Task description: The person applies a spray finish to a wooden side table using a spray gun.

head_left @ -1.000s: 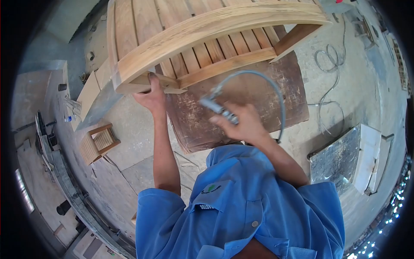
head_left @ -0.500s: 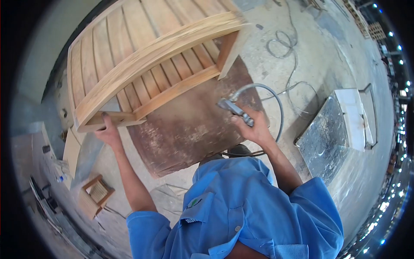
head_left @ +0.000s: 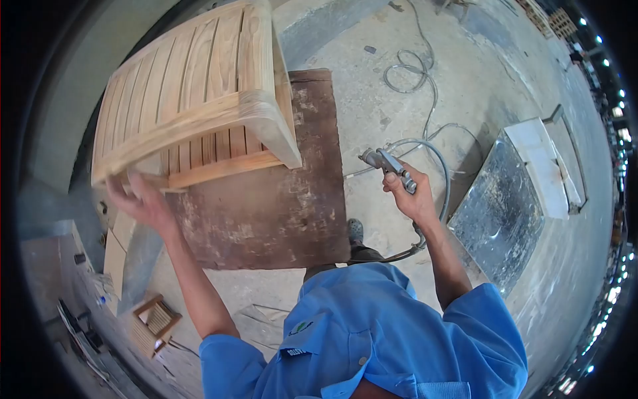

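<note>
A slatted wooden piece of furniture [head_left: 176,73], like a small bench or table, stands on a worn brown board [head_left: 259,219]. My left hand [head_left: 139,203] is at its near left corner, fingers apart against the lower edge of the curved rail; they are slightly blurred, and whether they press on the wood is hard to tell. In my right hand [head_left: 415,196] is a metal spray gun [head_left: 389,169], held right of the board with its nozzle toward the upper left. A grey hose [head_left: 444,174] loops from the gun down toward my legs.
More hose [head_left: 435,100] lies coiled on the concrete floor ahead. A dark, stained panel [head_left: 498,206] with a white box-like part [head_left: 538,156] stands at the right. A small slatted wooden piece [head_left: 156,319] sits lower left. My shoe [head_left: 355,231] shows beside the board.
The furniture and the brown board have turned clockwise, the furniture shifting left. My left hand has moved left with its corner. My right hand has moved the spray gun slightly right, off the board.
</note>
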### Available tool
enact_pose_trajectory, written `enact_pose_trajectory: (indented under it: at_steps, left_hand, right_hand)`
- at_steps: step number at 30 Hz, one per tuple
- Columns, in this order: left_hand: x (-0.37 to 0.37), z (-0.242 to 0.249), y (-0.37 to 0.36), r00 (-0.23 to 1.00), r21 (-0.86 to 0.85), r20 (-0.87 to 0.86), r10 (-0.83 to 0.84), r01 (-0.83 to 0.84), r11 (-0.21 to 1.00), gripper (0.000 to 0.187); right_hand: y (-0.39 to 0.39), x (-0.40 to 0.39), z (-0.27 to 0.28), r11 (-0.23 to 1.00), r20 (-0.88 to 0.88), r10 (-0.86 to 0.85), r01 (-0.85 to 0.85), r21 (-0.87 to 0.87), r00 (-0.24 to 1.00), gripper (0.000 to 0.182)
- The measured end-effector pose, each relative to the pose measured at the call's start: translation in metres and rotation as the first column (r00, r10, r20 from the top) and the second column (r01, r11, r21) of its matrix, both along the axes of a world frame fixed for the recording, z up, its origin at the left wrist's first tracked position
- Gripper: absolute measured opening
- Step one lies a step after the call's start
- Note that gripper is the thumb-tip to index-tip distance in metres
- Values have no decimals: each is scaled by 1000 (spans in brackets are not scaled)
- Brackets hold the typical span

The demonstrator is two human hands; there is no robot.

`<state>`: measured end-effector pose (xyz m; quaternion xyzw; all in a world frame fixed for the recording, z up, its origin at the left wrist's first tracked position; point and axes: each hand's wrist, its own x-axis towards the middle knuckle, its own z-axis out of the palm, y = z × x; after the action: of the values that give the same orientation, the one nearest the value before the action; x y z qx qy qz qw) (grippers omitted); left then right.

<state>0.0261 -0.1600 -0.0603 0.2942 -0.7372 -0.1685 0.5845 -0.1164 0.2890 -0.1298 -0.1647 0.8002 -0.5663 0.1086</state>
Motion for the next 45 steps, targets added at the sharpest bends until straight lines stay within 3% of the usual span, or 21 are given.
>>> enact_pose_trajectory:
  at_steps: [2, 6, 7, 9, 11, 17, 22, 25, 27, 30, 33, 37, 39, 42, 45]
  left_hand:
    - [-42, 50, 43, 980, 67, 80, -182, 177, 982, 54]
    - [-116, 60, 87, 896, 15, 249, -369, 377, 926, 61]
    - [-125, 60, 100, 899, 10, 259, -354, 364, 931, 61]
    - [-134, 57, 116, 845, 24, 517, -138, 147, 989, 67]
    - [-138, 56, 100, 836, 93, 526, -158, 128, 987, 71]
    - [-117, 59, 95, 719, -27, 691, -80, 137, 990, 72]
    - [-99, 61, 94, 716, 44, 670, -195, 224, 974, 72]
    - [-97, 65, 92, 697, 91, 673, -247, 253, 963, 72]
    - [-94, 64, 93, 698, 105, 668, -259, 256, 961, 72]
    - [-89, 65, 97, 681, 126, 678, -276, 262, 957, 70]
    - [-87, 68, 95, 642, 115, 717, -270, 274, 955, 69]
    - [-86, 65, 94, 632, 86, 727, -268, 304, 949, 72]
    - [-84, 64, 94, 628, 82, 732, -264, 303, 949, 71]
    - [-82, 65, 93, 617, 75, 744, -256, 304, 950, 70]
    - [-81, 70, 96, 586, 74, 769, -255, 315, 946, 65]
  right_hand:
    - [0, -14, 2, 999, 14, 52, -52, 9, 999, 52]
    - [-13, -39, -4, 992, -15, 126, -127, -28, 992, 53]
    - [-17, -46, -4, 989, -9, 140, -140, -38, 990, 53]
    - [-25, -53, -2, 982, -8, 187, -187, 7, 982, 54]
    - [-41, -68, 0, 980, -12, 199, -199, -17, 980, 54]
    - [-72, -98, -8, 977, -47, 210, -208, 49, 977, 56]
    - [-89, -85, -23, 982, -79, 177, -172, 73, 981, 57]
    - [-88, -60, -31, 957, -121, 290, -289, 20, 949, 57]
    - [-85, -39, -29, 867, -86, 497, -497, 29, 863, 58]
    - [-85, -20, -19, 838, -30, 542, -542, -54, 840, 60]
    - [-85, -23, -18, 819, 55, 573, -574, -2, 818, 59]
    - [-74, -44, -36, 887, -34, 461, -462, -24, 887, 56]
    - [-67, -61, -38, 962, -7, 273, -273, -17, 962, 54]
    - [-59, -82, -30, 984, -11, 175, -174, 38, 985, 54]
    - [-58, -85, -24, 984, -56, 178, -179, -8, 982, 54]
